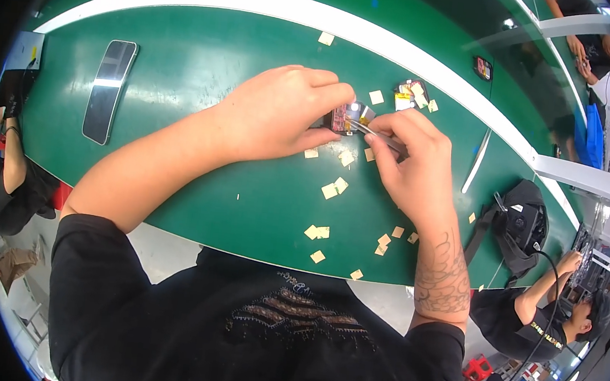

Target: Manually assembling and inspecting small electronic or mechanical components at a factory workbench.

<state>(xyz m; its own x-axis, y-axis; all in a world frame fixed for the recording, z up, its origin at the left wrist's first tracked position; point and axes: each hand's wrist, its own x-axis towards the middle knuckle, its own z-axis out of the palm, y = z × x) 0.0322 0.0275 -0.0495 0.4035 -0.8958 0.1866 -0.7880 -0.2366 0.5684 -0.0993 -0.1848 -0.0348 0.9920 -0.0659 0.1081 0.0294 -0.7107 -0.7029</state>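
surface: green matte bench mat (194,202), smooth, with a white band curving across the top of the frame; other workers show at the far right and left edges.
right fingers: pinched shut on thin metal tweezers (378,135), tips aimed left into the part at frame centre.
left fingers: curled over and clamping the small electronic module (347,117), pressing it to the mat just above centre.
right hand (413,171): wrist low, tattooed forearm runs off to lower right.
left hand (279,114): knuckles up, covers the module's left half.
module: small, boxy, shiny metal face with a reddish/yellow patch; finer detail too small to tell.
step: looks like picking or peeling something off the module with the tweezer tips; can't tell whether anything is gripped in them.
next move calls for: steady left clamp, fine tip control, shallow angle to avoid scratching the face.
scraps (334,188): tan square paper-like bits, flat, scattered round the hands and toward lower centre.
second part (410,94): dark, with tan bits on it, upper right of the hands.
phone (109,91): glossy black slab, left of frame, well apart.
bag (522,226): black fabric, right edge of the mat.
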